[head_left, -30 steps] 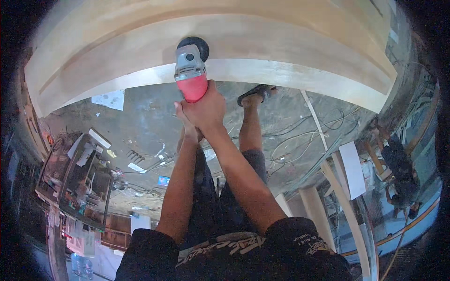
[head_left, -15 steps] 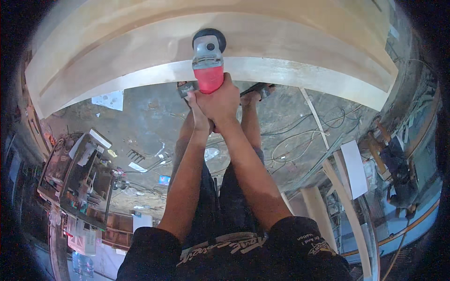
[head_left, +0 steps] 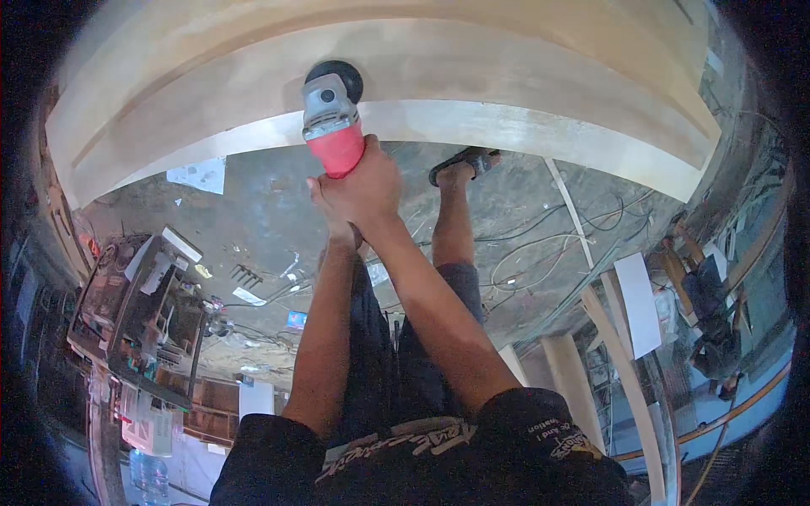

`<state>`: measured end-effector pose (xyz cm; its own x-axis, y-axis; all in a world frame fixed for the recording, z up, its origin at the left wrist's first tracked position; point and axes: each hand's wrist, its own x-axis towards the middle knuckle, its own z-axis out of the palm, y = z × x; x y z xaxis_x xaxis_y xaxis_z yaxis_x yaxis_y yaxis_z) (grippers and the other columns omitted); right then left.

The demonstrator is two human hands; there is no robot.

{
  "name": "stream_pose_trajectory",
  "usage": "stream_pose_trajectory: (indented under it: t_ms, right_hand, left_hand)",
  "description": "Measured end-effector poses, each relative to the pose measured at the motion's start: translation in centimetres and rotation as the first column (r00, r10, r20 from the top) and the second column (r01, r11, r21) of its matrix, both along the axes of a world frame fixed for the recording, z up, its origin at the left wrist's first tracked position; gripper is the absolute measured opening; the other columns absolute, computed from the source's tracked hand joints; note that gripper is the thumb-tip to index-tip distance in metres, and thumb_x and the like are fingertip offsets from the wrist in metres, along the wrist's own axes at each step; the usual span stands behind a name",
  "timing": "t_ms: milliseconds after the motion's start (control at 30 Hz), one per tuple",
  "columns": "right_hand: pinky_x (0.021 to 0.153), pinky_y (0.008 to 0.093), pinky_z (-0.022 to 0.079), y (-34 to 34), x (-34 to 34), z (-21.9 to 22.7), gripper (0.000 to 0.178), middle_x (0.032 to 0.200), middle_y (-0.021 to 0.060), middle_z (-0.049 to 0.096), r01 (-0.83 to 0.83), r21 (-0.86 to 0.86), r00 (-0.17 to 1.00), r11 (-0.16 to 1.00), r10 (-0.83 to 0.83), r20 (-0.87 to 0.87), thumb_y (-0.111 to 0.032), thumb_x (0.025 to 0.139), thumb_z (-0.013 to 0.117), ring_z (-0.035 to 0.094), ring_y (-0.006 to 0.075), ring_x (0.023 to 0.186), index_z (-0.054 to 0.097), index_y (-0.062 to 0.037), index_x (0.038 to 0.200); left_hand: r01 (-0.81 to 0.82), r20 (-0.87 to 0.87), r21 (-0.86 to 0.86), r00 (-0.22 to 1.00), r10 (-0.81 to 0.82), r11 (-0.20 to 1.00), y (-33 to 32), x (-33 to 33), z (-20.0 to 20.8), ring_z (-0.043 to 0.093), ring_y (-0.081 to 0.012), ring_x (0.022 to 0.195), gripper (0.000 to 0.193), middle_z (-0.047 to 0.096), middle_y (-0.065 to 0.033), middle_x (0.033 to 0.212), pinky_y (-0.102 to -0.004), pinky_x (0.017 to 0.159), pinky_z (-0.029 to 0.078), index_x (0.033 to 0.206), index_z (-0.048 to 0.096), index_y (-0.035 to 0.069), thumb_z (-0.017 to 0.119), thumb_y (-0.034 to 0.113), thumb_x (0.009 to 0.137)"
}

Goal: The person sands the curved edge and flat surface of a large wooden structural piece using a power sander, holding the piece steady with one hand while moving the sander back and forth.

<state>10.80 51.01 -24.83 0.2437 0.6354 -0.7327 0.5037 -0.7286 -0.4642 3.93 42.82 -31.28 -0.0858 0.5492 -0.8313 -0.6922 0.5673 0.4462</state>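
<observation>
My right hand [head_left: 373, 185] is wrapped round the red body of an angle grinder [head_left: 334, 135] with a grey head. Its round black disc [head_left: 346, 80] rests against a long, pale wooden panel [head_left: 439, 67] that curves across the top of the view. Lower down, my left hand [head_left: 331, 205] is closed at the rear of the same tool, its fingers mostly hidden under the right hand. Both arms reach forward close together, and the grinder tilts toward the left.
Cables [head_left: 527, 274] and scraps lie on the grey floor around my feet. A cluttered cart [head_left: 139, 316] stands at left. Long boards and a white sheet [head_left: 637, 304] lean at right, where another person [head_left: 707, 312] is near the edge of view.
The grinder and both my hands have moved left along the panel. The tool has turned from nearly upright to a left tilt. The person at right has shifted slightly.
</observation>
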Motion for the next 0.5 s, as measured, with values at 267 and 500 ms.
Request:
stream_pose_trajectory:
  t_ms: [267,500]
  right_hand:
    - [0.076,0.0492,0.06,0.1,2.9,0.2,0.062,0.089,0.0257,0.073,0.04,0.004,0.997,0.999,-0.041,0.063,-0.035,0.059,0.092,0.073,0.0444,0.087,0.06,0.0006,0.1]
    - [0.076,0.0488,0.06,-0.2,5.1,-0.3,0.066,0.088,0.0254,0.073,0.018,0.061,0.995,0.998,-0.024,0.097,-0.038,0.058,0.093,0.073,0.0452,0.086,0.06,0.002,0.098]
  left_hand:
    - [0.063,0.051,-0.01,0.997,-0.063,0.998,0.7,2.9,1.1,0.052,-0.0332,0.135,0.098,0.052,-0.016,0.149,-0.0449,0.115,0.04,0.15,0.043,0.004,0.027,0.084,0.095]
    - [0.086,0.081,-0.024,0.993,-0.084,0.996,1.0,5.0,0.8,0.052,-0.0334,0.135,0.099,0.053,-0.0161,0.149,-0.0454,0.114,0.04,0.15,0.043,0.004,0.027,0.084,0.095]
